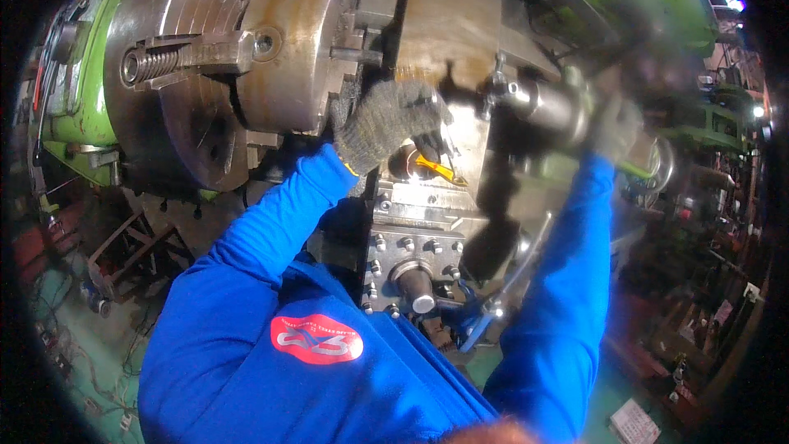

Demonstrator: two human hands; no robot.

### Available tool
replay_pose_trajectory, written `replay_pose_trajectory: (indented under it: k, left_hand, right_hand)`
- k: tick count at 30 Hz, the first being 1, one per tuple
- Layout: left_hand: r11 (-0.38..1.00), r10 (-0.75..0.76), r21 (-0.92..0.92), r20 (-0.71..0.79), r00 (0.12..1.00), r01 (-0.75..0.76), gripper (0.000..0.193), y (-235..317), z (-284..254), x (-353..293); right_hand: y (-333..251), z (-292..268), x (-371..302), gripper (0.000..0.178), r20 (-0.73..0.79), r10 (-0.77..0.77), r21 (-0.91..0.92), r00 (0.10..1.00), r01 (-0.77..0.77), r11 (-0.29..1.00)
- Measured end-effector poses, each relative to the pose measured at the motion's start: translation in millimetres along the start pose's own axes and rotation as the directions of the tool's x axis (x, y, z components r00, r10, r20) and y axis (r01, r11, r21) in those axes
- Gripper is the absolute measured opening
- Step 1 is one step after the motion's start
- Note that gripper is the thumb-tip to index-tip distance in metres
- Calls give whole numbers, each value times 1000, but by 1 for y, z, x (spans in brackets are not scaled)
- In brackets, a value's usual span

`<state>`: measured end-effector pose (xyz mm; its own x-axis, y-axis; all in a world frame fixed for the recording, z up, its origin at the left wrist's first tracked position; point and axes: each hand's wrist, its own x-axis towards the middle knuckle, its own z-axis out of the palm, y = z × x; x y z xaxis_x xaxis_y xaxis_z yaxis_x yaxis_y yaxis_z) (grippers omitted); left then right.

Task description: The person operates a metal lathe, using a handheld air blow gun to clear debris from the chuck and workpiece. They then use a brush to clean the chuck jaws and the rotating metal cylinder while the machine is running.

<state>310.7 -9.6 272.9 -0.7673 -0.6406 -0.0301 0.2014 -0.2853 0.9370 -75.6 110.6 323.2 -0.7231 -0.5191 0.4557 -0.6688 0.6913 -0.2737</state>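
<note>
My left hand [386,125], in a grey knit glove, is between the lathe chuck [288,50] and the tailstock. Its fingers are curled together at a thin dark piece that I cannot make out. Just below the fingertips, a yellow-handled tool [436,168] lies on the bright metal surface. My right hand [616,128], also gloved, is at the tailstock [560,109] on the right. Blur hides how its fingers lie there. A drill chuck [503,92] points from the tailstock toward the large chuck.
A square tool post [415,259] with several bolts and a central stud stands close to my body. A chuck key-like bar with a spring [152,64] sticks out from the chuck. At the right is a handwheel [660,166]. Machine parts and cables lie on the green floor [107,345].
</note>
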Motion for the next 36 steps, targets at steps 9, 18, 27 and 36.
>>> replay_pose_trajectory:
  k: [9, 18, 27, 36]
  left_hand:
    - [980, -140, -147, -37, 990, 133, 23, 7, 8, 3]
    - [961, -158, -232, -26, 987, 148, 29, 6, 1, 0]
    - [973, -147, -200, -139, 979, 117, 23, 1, 6, 1]
    - [973, -141, -203, -136, 981, 112, 23, 1, 9, 0]
  right_hand:
    - [-1, -2, 0, 42, -4, -16, -21, 1000, 16, 1000]
    - [3, 4, -1, 46, -68, -38, 24, 997, 39, 999]
    - [10, 6, 2, 48, -40, -21, 34, 999, 22, 999]
    - [8, 3, 1, 46, -27, -27, 3, 999, 27, 1000]
